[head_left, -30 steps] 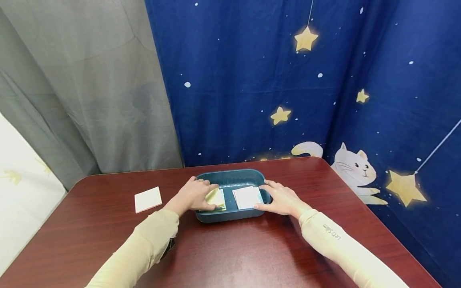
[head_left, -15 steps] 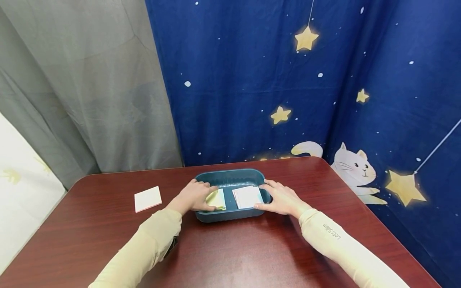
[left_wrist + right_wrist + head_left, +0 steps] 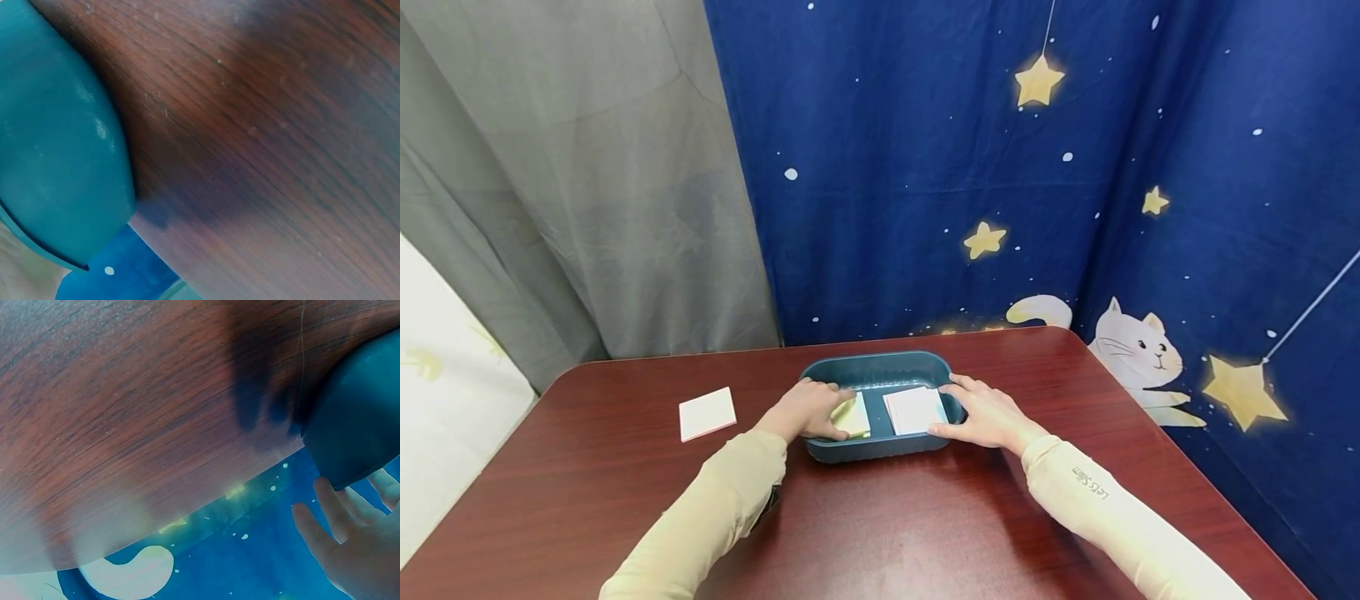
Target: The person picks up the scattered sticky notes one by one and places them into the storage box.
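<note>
A dark teal plastic bin point(image 3: 880, 450) with rounded ends stands near the table's back edge. In its left half is a pale yellow sticky-note pad point(image 3: 854, 417), and a slightly fanned stack of white paper squares point(image 3: 916, 412) lies in its right half. My left hand point(image 3: 805, 410) reaches over the left rim and grips the yellow pad between thumb and fingers, covering its left side. My right hand point(image 3: 983, 414) rests at the bin's right end, thumb by the front rim. In the right wrist view its spread, fairly straight fingers point(image 3: 334, 509) touch the rim.
Another white paper pad point(image 3: 707, 414) lies on the reddish-brown wooden table point(image 3: 880, 533), left of the bin. Behind the table hang a grey curtain point(image 3: 625, 183) and a blue star-patterned curtain point(image 3: 887, 167).
My left hand has shifted slightly toward me, uncovering more of the bin's left back rim, and my left forearm has swung a little right. The right hand looks unmoved.
</note>
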A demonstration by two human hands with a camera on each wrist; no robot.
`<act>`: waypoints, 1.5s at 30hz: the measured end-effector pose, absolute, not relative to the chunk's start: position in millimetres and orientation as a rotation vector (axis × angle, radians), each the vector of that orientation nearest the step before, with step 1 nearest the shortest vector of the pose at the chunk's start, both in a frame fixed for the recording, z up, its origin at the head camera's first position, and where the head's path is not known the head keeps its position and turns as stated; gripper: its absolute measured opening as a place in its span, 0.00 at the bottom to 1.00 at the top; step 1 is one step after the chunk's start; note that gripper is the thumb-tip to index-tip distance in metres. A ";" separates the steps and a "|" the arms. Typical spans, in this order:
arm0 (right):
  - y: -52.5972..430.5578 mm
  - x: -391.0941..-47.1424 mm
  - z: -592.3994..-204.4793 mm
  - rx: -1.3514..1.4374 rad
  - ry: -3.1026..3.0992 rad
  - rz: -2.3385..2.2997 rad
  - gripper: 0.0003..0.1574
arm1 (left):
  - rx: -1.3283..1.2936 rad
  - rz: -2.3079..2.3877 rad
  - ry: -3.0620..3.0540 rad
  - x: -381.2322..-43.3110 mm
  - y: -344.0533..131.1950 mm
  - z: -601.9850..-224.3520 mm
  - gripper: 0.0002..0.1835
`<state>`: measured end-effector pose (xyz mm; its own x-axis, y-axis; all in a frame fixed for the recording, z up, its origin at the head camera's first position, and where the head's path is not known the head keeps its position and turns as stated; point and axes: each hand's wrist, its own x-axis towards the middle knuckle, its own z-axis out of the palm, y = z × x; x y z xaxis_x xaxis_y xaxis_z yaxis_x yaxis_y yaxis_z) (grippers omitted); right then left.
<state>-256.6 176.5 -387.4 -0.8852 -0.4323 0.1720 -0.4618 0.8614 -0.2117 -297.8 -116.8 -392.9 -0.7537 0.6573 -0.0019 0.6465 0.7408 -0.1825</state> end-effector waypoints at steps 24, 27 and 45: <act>174.6 -256.7 -388.6 0.703 -2.906 0.387 0.52 | -1.029 -0.151 -2.578 -286.4 -147.3 -386.5 0.32; 175.5 -256.5 -387.4 0.699 -2.906 0.380 0.52 | -0.938 -0.197 -2.569 -282.9 -164.9 -384.8 0.32; 176.1 -256.9 -387.9 0.713 -2.898 0.378 0.51 | -0.157 -0.235 -2.768 -269.6 -257.4 -407.8 0.37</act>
<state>-256.9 176.1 -387.9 -0.8792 -0.4381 0.1873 -0.4715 0.8566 -0.2098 -269.6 -257.4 -407.8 -0.9299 0.0793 0.3592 0.1386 0.9801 0.1425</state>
